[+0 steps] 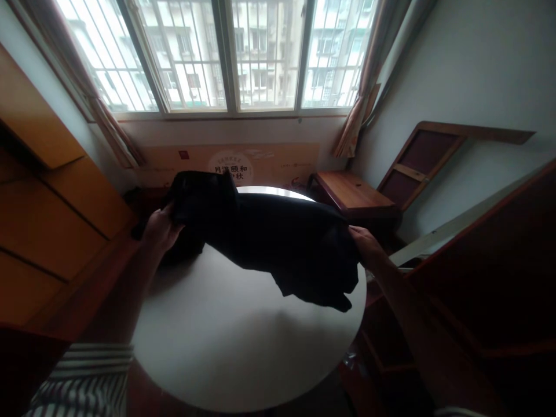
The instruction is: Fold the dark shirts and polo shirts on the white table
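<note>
Cloth: one, black, dark enough that folds and seams are mostly lost; stretched from side to side between the two hands, over the far half of the table; upper edge fairly straight along the middle, lower edge uneven, with a pointed corner hanging at the right; bunched at the left end, where a dark part hangs below the hand; whether any of it touches the table cannot be told

Left hand: at the cloth's left end; fingers closed on the fabric, gripping its edge, tips partly lost in the dark folds

Right hand: at the cloth's right end, near the table's right edge; fingers pinching the fabric at its upper corner, tips partly hidden

Sleeve: striped, light and dark, on the left arm

Table: round, white top, a soft shadow on the surface below the cloth

Window: wide, barred, several panes, buildings outside

Curtains: a pair, one gathered at each side of the window

Panel: pale orange, printed with Chinese characters, low below the window, partly covered by the cloth

Bench: wooden top, beyond the table to the right

Frame: wooden, dark panels, against the right wall

Cabinet: orange-brown, along the left side
</note>
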Motion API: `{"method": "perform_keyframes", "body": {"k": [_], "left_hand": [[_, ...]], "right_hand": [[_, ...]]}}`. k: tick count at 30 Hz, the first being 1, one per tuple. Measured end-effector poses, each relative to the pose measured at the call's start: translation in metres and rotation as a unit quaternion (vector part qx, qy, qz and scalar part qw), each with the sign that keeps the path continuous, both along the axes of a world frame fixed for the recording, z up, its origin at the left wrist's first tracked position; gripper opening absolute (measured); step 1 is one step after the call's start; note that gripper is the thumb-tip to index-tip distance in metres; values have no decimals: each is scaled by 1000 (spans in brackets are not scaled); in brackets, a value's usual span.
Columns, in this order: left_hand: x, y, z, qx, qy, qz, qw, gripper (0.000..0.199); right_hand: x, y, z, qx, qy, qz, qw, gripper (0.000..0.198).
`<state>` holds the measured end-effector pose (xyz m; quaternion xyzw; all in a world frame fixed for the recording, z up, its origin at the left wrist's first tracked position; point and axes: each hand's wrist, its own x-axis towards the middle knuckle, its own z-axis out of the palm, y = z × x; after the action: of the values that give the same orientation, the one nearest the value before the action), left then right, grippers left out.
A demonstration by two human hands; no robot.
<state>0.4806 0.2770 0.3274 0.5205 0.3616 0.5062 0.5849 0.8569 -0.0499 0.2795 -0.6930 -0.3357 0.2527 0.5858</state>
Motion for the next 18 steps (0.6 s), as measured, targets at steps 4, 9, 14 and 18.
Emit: {"method": "perform_keyframes", "body": {"k": [4, 9, 14, 18], "left_hand": [[-3, -19, -12, 225, 196, 86, 951, 31], [11, -68, -60, 555, 344, -178, 736, 31], [35, -79, -101, 584, 431, -302, 618, 33], [42, -82, -95, 556, 406, -283, 668, 33]], "right_hand": [[5, 5, -7, -42, -177, -119, 976, 45], [-38, -14, -25, -59, -413, 74, 906, 60], [-51, -24, -51, -122, -502, 143, 844, 45], [-42, -24, -44, -91, -446, 111, 884, 34]]}}
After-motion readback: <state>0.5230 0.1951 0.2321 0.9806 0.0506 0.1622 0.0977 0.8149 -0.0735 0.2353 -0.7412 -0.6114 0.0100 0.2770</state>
